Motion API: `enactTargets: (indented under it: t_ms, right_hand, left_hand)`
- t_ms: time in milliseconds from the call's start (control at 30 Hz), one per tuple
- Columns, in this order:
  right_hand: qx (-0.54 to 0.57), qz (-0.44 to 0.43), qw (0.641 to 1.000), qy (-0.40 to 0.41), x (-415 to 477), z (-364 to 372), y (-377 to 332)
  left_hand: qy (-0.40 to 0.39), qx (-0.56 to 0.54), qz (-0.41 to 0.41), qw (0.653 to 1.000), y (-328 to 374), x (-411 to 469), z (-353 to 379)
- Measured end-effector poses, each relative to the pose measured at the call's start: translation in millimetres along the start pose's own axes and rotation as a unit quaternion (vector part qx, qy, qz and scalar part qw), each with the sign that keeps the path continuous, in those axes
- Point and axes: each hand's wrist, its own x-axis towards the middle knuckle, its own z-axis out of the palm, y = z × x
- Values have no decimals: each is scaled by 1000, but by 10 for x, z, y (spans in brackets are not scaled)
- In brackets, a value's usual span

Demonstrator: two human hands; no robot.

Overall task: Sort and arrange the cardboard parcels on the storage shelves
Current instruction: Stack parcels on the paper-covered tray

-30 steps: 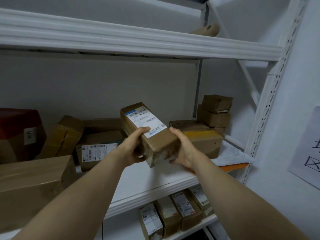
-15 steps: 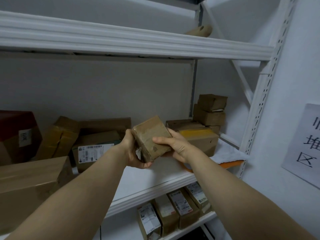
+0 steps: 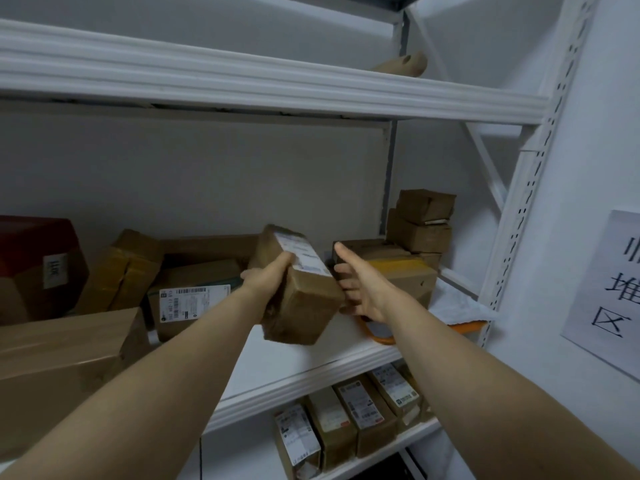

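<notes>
The left hand (image 3: pixel 268 280) grips a long cardboard parcel (image 3: pixel 301 299) from its left side, thumb over the top edge beside the white shipping label (image 3: pixel 302 252) and fingers curled underneath. The parcel is in the air, tilted, over the bare stretch near the front edge of the middle shelf (image 3: pixel 294 382).

The right hand (image 3: pixel 365 292) holds nothing: its fingers are straight and spread, palm turned toward the parcel's right face. Whether the fingertips touch it I cannot tell.

The gap is hemmed in on both sides:
- Left: a box with a barcode label (image 3: pixel 194 296), a long flat box (image 3: pixel 207 245) behind it, a tilted yellow-taped box (image 3: pixel 121 271), a red carton (image 3: pixel 31 258) at the far left and a large plain carton (image 3: pixel 62 362) at the front edge.
- Right: a yellow-topped box (image 3: pixel 405 277) just behind the right hand, on an orange item (image 3: pixel 381 338) and crumpled white wrapping (image 3: pixel 457 304).
- Right rear corner: small brown boxes (image 3: pixel 422 220) stacked on one another.

On the lower shelf (image 3: pixel 374 462) a row of labelled parcels (image 3: pixel 349 420) stands side by side. A tan object (image 3: pixel 401 65) lies on the top shelf (image 3: pixel 242 84). A paper sign (image 3: pixel 616 289) hangs on the wall beyond the perforated upright (image 3: pixel 530 202).
</notes>
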Motion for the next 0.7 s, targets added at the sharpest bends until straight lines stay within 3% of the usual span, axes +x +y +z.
enactTargets:
  t_ms: [67,133,200,267,333,400,467,700]
  right_hand:
    - [-6,0,1000,-8,-30,37,-4]
    - [-18,7,1000,-19,-60,111,3]
    - [-17,13,1000,-1,-68,170,43]
    - [-1,21,999,33,-7,144,121]
    - [41,32,998,39,-9,88,171]
    - [117,50,992,14,-33,18,203]
    - [191,60,980,-13,-51,-33,206]
    - [225,39,973,-40,-37,-13,149]
  left_hand:
    - [36,96,68,992,0,-24,43]
    - [88,269,129,950,-30,-45,117]
    - [80,340,172,921,-31,-83,166]
    - [4,275,198,941,-8,-94,164]
    - [-60,109,195,973,39,-132,104]
    - [-67,-39,162,984,110,-141,30]
    - [-86,-105,128,982,144,-124,-41]
    - [-202,-31,77,976,194,-237,-48]
